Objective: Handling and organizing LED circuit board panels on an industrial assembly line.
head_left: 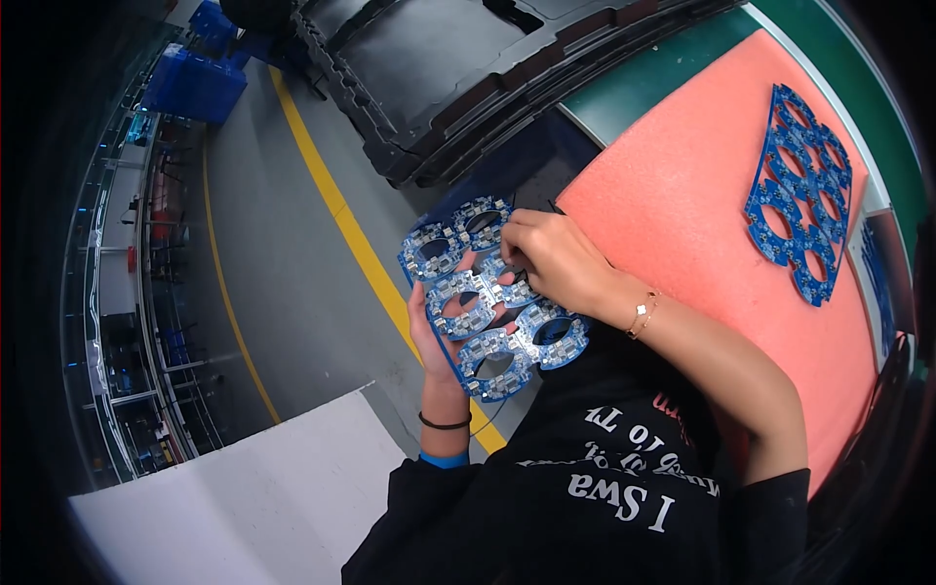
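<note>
Blue storage crates (195, 83): far left, on the grey floor beside shelving, well apart from the work.

Yellow floor line (341, 219): runs diagonally under the held piece.

White slab (253, 497): lower left, near the person's knee; its kind cannot be told.

Left hand (439, 336): palm up beneath a blue circuit-board panel (492, 292), fingers spread along its underside, apparently to keep the flat panel of ring-shaped boards level. A dark band and a blue cuff sit at the wrist.

Right hand (556, 258): fingers curled down onto the panel's middle, pinching at one ring-shaped section; a thin dark item seems to show at the fingertips, too small to identify. The panel hangs over the floor, just off the table edge, close to the person's chest.

Black moulded trays (458, 68): stacked at the top.

Salmon foam mat (682, 214): covers the green table (663, 68), likely as cushioning.

Second blue panel (801, 195): lies flat on the mat, far right, untouched.
</note>
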`<control>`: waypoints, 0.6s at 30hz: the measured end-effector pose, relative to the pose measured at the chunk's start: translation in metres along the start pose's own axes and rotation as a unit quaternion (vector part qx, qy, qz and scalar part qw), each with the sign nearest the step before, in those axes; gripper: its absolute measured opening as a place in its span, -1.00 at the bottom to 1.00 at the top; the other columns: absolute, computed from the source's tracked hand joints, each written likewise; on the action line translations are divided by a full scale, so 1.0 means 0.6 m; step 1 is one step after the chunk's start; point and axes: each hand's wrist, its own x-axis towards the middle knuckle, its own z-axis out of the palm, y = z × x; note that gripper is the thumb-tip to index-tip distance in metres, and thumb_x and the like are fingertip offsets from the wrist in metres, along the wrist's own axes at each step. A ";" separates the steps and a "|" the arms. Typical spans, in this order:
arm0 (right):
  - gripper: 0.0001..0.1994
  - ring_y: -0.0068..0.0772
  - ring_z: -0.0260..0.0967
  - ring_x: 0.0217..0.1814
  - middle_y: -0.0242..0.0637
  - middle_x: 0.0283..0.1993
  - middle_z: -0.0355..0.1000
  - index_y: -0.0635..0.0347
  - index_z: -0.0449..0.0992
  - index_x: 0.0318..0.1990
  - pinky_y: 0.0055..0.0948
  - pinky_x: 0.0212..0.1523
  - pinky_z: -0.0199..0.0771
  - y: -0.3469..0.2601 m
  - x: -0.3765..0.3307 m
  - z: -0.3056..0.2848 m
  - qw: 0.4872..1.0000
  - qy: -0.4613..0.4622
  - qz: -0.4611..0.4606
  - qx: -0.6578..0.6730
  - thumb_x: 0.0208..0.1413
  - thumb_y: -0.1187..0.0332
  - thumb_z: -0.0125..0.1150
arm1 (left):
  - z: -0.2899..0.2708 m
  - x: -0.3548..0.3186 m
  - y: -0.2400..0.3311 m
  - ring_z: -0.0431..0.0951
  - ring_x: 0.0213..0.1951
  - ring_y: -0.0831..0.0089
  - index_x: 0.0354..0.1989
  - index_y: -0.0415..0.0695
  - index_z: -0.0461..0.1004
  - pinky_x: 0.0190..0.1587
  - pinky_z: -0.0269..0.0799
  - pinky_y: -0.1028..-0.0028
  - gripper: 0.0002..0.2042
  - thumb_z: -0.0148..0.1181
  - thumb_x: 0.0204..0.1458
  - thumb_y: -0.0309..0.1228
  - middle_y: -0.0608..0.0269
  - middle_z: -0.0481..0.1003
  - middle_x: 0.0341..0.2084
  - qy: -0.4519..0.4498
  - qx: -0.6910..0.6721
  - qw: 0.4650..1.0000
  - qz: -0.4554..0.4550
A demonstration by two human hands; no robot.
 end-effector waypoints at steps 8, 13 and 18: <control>-0.86 -0.15 0.31 -0.36 -0.15 -0.42 0.31 0.29 0.45 -0.40 -0.31 -0.35 0.33 0.012 -0.003 0.012 0.997 0.054 -0.042 -0.041 -0.19 0.64 0.09 | -0.010 -0.006 0.008 0.47 -0.15 0.09 0.19 -0.19 0.03 -0.23 0.52 0.23 -0.36 -0.42 0.06 0.06 -0.12 0.29 -0.02 0.038 -0.013 0.998 0.042; -0.88 -0.13 0.31 -0.34 -0.17 -0.36 0.31 0.30 0.42 -0.44 -0.30 -0.33 0.34 0.008 -0.003 0.005 0.999 -0.016 -0.017 -0.032 -0.22 0.64 0.12 | -0.014 -0.012 0.013 0.48 -0.17 0.09 0.18 -0.19 0.04 -0.25 0.52 0.20 -0.35 -0.41 0.05 0.07 -0.12 0.29 -0.02 0.043 -0.015 0.998 0.045; -0.92 -0.13 0.35 -0.37 -0.14 -0.45 0.33 0.31 0.43 -0.49 -0.32 -0.38 0.33 0.009 0.000 0.003 1.000 -0.022 0.018 -0.013 -0.21 0.64 0.12 | -0.001 -0.010 0.015 0.50 -0.22 0.09 0.22 -0.14 -0.03 -0.28 0.53 0.21 -0.34 -0.43 0.05 0.09 -0.17 0.31 -0.05 0.063 -0.046 0.996 0.036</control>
